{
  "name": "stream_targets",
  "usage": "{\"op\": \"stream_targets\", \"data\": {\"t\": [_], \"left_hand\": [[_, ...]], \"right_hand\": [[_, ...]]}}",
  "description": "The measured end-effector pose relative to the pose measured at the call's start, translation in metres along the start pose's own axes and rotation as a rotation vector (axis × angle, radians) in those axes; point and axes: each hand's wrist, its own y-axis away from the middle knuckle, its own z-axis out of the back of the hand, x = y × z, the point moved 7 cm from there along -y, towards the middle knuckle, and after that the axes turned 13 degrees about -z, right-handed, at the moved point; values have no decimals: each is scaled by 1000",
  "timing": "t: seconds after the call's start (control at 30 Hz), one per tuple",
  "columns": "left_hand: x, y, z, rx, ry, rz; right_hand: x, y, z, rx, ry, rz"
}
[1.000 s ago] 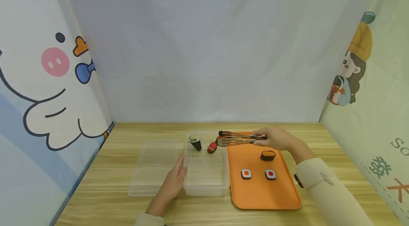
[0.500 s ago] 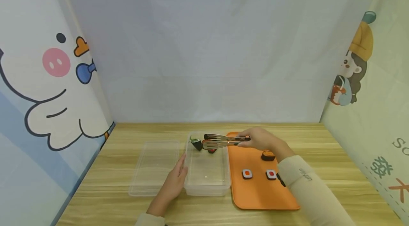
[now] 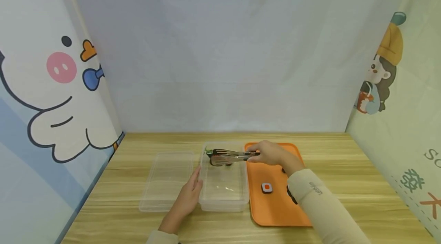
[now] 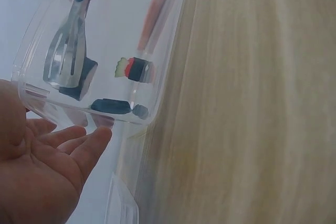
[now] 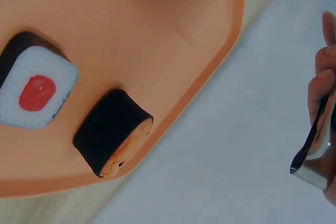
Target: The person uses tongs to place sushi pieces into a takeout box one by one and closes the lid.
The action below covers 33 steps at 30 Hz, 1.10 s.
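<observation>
My right hand (image 3: pixel 270 154) grips metal tongs (image 3: pixel 231 156) over the far end of the clear plastic box (image 3: pixel 224 205). A dark-wrapped sushi piece (image 4: pixel 88 80) shows at the tongs' heads in the left wrist view. Below the tongs, a cone-shaped hand roll with a green leaf (image 3: pixel 208 151) is partly covered. A toy sushi with a red and pale green top (image 4: pixel 135 70) lies in the box, and a dark piece (image 4: pixel 111 106) lies close to its wall. My left hand (image 3: pixel 188 194) rests against the box's left side, fingers extended.
An orange tray (image 3: pixel 275 213) stands right of the box, bearing a white roll with an orange centre (image 3: pixel 267 187), a red-centred roll (image 5: pixel 38 94) and an orange-topped gunkan (image 5: pixel 113 132). My right sleeve crosses it. A clear lid (image 3: pixel 169 182) lies left of the box.
My right hand has carried the tongs left, from the box's right edge to above the hand roll. The right sleeve now covers more of the tray. My left hand stays put.
</observation>
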Motion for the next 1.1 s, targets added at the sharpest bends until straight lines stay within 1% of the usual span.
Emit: {"op": "stream_targets", "data": {"t": [0.17,0.47,0.77,0.87,0.93,1.1], "left_hand": [[-2,0,0,2,-5,-5],[-2,1,0,0,-12,-2],[1,0,-1,-3,3,12],[1,0,0,-8,1,15],[1,-1,0,-9,-3,16],[3,-1,1,-15,-12,16]], "right_hand": [[-1,-4,-5,11,19,-50],[5,-7,-7,10,75,-55],[11,-9,-11,31,56,-97],[11,-10,-12,36,51,-103],[11,-10,-11,29,60,-90],[8,-4,-3,11,73,-70]]}}
